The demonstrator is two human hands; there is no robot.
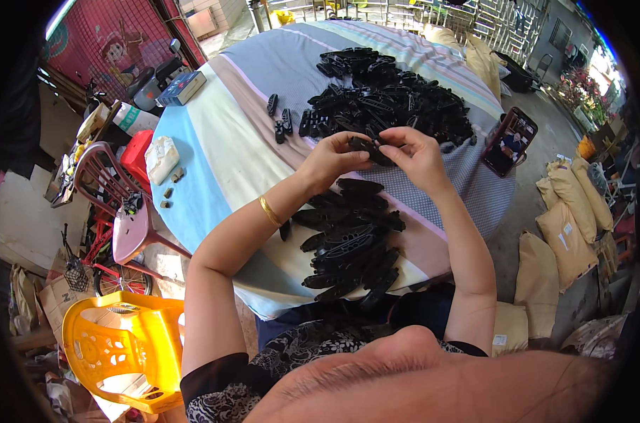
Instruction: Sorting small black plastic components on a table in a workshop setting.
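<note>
Between my two hands, over the middle of the table, is a dark elongated plastic piece. My left hand pinches its left side between thumb and fingers. At the other end my right hand closes thumb and fingertips on it; the fingers partly cover the piece. Just beyond lies a large heap of black plastic parts. Closer to my body, a second pile of long oval black pieces spreads below my wrists. A few black parts sit apart, left of the heap.
A striped cloth covers the round table. On it are a phone on a stand at right, a blue box and a whitish lump at left. Around it stand a yellow chair, a pink chair and several sacks.
</note>
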